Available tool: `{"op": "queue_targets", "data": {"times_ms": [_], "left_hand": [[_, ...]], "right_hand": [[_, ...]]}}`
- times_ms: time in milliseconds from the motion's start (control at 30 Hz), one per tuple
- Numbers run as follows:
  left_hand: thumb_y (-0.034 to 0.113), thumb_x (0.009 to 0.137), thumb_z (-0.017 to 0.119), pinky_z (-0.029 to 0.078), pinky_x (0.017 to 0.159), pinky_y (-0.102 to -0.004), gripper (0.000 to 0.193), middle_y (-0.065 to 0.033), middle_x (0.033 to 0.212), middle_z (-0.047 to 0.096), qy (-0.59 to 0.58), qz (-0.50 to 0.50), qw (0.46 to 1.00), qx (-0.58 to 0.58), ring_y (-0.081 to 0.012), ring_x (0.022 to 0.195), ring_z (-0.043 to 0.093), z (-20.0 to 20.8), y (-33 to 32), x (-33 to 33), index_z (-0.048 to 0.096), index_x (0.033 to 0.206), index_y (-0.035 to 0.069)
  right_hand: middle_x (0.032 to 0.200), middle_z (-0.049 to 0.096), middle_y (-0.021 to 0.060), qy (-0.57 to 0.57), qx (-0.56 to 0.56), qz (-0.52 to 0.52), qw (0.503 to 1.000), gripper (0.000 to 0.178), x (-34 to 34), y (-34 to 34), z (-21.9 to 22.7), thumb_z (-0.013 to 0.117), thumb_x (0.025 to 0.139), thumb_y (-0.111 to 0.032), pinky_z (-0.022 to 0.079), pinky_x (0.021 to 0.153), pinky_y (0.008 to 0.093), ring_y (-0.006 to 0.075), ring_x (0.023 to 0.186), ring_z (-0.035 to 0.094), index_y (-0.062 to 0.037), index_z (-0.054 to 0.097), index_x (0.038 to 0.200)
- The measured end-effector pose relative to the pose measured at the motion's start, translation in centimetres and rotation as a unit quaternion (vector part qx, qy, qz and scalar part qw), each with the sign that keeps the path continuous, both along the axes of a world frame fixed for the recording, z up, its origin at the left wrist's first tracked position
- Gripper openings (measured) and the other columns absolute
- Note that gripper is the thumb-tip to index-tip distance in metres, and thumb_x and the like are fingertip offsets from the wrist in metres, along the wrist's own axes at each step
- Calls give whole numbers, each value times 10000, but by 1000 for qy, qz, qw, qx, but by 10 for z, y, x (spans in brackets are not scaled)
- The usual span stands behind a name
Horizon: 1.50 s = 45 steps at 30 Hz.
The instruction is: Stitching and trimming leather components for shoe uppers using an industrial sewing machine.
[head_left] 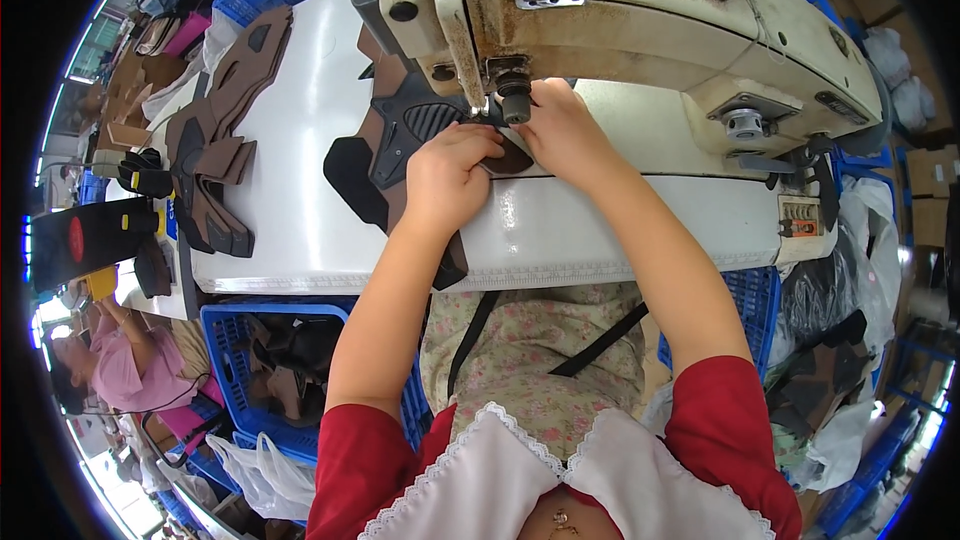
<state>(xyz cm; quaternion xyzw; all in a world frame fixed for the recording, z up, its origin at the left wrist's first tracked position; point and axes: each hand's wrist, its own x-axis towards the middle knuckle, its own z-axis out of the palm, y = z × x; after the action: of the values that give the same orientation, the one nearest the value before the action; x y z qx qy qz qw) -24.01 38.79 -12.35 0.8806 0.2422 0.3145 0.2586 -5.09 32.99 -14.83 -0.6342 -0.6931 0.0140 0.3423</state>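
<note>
A black and brown shoe upper piece (390, 145) with a ribbed patch lies flat on the white sewing machine bed, partly under the machine head (516, 90). My left hand (448, 178) rests on its near side, fingers bent and pressed together on the material just left of the presser foot (480, 112). On the other side, my right hand (565, 135) grips the piece's right edge; its fingertips are partly hidden behind the machine head. The needle point is too small to make out. Dark flaps of the piece spread toward the left and the table's front edge.
Stacked brown shoe upper pieces (215, 155) lie at the table's left. A blue crate (222, 312) with dark pieces stands below left, another blue crate (755, 315) at right. The machine arm (640, 30) spans the far side. A person in pink (135, 360) sits at far left.
</note>
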Motion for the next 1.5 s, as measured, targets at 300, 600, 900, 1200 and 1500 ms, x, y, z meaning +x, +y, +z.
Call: {"op": "queue_targets", "data": {"times_ms": [300,600,900,1200,1500], "left_hand": [[-78,680,507,551,897,-385,295,-119,982,744,-20,-2,1000,4,-297,1005,702,-4,10,3,722,848,34],[-48,693,534,544,936,-403,256,-105,983,743,-17,-5,999,26,-297,1001,699,-6,15,7,723,837,48],[-128,656,485,521,968,-413,327,-169,971,731,-35,-29,999,-24,-344,1009,688,-4,17,4,717,852,-8],[-82,641,516,503,1027,-449,282,-103,941,736,-48,-70,995,-58,-304,1002,694,-2,27,-2,708,804,44],[-98,641,484,471,1084,-451,330,-151,937,728,-35,-160,978,-127,-337,987,678,0,55,-11,729,822,29]], "right_hand": [[1158,642,80,9,-21,1,1000,249,3,11,-10,721,831,-101,506,920,444,332,1086,595,-82,688,1077],[1173,661,84,12,-28,-33,999,220,-2,11,-4,711,854,-123,506,935,446,324,1117,601,-92,696,1071],[1276,647,152,50,-188,-205,959,308,10,14,1,696,877,-222,471,973,503,390,1152,586,-78,695,1149],[1288,630,217,38,41,-357,933,409,100,52,10,615,912,-212,452,1024,475,406,1206,574,-82,627,1299],[1246,645,225,-197,-130,-316,919,427,116,12,20,572,924,-136,469,1004,472,409,1179,591,-113,598,1350]]}}
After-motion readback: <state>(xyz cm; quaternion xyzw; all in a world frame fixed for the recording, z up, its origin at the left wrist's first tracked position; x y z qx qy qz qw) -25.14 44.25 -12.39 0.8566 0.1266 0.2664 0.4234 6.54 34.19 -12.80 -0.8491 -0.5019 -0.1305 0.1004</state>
